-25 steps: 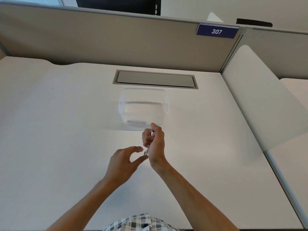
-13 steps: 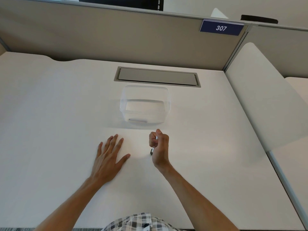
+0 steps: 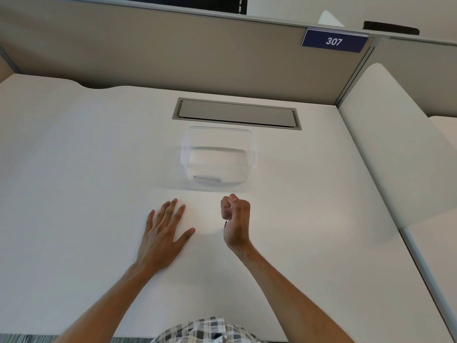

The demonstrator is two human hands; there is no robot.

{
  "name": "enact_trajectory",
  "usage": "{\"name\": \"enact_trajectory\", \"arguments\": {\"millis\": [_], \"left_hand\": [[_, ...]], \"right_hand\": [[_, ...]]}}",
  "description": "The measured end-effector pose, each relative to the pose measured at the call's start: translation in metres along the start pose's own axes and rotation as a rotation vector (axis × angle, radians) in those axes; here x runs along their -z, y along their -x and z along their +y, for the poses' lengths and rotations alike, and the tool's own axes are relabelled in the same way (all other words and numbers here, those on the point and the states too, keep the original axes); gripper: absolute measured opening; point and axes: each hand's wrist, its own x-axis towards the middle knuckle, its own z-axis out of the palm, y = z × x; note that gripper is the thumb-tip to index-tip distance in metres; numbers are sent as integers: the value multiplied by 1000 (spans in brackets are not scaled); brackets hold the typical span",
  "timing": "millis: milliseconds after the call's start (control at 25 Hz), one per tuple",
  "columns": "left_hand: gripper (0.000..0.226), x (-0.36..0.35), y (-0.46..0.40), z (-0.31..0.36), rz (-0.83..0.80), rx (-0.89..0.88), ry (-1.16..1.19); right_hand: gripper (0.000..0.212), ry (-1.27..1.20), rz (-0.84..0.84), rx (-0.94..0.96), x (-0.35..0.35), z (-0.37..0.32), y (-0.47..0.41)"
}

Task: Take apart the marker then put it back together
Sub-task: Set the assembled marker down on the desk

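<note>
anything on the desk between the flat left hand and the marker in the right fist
Nothing visible: only bare white desk lies between the flat left hand and the right hand gripping the mostly hidden marker.

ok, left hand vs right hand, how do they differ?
The left hand lies flat on the desk, fingers straight; the right hand is curled into a fist. The left hand holds nothing; the right hand grips the marker, mostly hidden. Both sit in front of the clear container.
</note>
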Motion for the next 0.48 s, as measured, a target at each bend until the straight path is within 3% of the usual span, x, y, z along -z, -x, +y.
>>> {"name": "enact_trajectory", "arguments": {"millis": [480], "left_hand": [[74, -1, 1, -1, -1, 0, -10]], "right_hand": [[39, 12, 20, 15, -2, 1, 0]]}}
